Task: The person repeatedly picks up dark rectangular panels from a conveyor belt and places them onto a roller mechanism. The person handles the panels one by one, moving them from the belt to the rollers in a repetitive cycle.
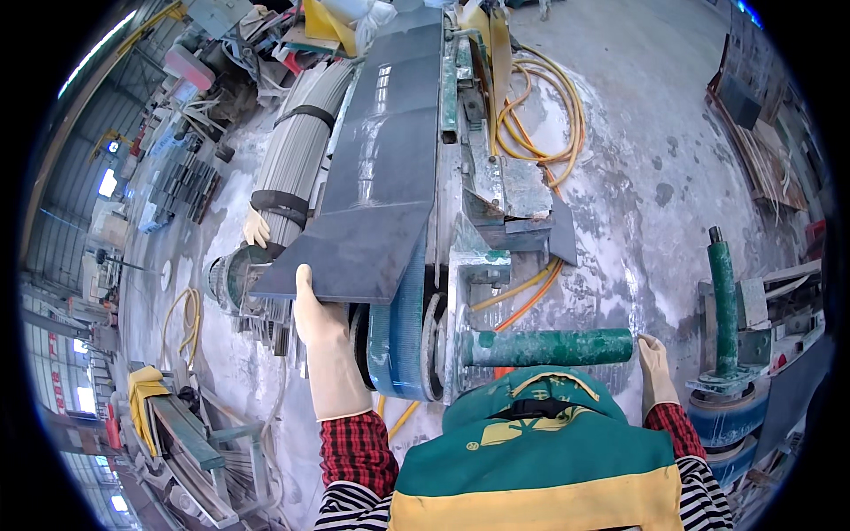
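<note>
Left hand (317,320) touching slab (376,190); right hand (653,365) near roller (547,347).

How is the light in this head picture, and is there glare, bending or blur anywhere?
Head view: bright daylight, soft shadows; a pale glare streak lies on the dark slab; straight edges of the slab and the green bar bend toward the rim; black corners frame the round image; the left hand and right hand look sharp; the far shed at left is small and hazy.

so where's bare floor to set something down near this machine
Bare dusty floor lies right of the machine, between the orange hose coil and the upright green post. The left side is crowded: ribbed roller, yellow hose, stacked slabs.
</note>
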`<state>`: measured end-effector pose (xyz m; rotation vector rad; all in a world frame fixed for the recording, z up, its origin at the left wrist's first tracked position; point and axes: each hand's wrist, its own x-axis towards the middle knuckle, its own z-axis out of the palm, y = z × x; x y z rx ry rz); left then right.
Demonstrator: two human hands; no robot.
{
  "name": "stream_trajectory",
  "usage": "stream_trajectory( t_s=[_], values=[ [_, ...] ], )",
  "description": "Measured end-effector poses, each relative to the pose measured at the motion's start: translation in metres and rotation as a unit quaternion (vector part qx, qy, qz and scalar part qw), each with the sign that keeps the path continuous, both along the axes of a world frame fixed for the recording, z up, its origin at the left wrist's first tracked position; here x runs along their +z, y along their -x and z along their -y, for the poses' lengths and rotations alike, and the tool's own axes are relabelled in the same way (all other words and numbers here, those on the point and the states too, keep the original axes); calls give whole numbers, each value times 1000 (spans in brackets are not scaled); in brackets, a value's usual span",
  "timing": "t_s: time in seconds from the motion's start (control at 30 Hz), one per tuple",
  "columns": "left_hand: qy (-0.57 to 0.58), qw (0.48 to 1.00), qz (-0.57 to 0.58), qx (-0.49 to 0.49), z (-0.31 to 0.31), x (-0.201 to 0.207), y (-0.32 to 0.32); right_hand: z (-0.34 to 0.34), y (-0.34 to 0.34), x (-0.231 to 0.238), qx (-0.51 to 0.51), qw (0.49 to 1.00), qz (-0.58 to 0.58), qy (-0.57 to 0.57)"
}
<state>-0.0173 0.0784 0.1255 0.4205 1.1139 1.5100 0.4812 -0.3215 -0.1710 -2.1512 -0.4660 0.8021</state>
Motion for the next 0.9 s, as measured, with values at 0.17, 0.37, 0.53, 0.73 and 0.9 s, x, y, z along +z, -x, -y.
stream_trajectory(
  t_s=[0.17, 0.37, 0.53, 0.73, 0.9],
  values=[
    [27, 993, 112, -14, 8, 2, -1, -7, 3, 13, 1, 1000, -2, 20],
    [65, 984, 163, -34, 3, -12, 9, 6, 9, 10, -11, 1000, 15, 7],
    [66, 983, 161, -59, 19, -6, 13, 15, 23, 39, -41, 999, 21, 6],
    [50, 976, 171, -126, 66, 27, 35, -16, 47, 99, -63, 991, 26, -112],
    [-16, 964, 175, -197, 80, 28, 36, -126, 129, 200, 110, 944, -219, -222]
  ],
)
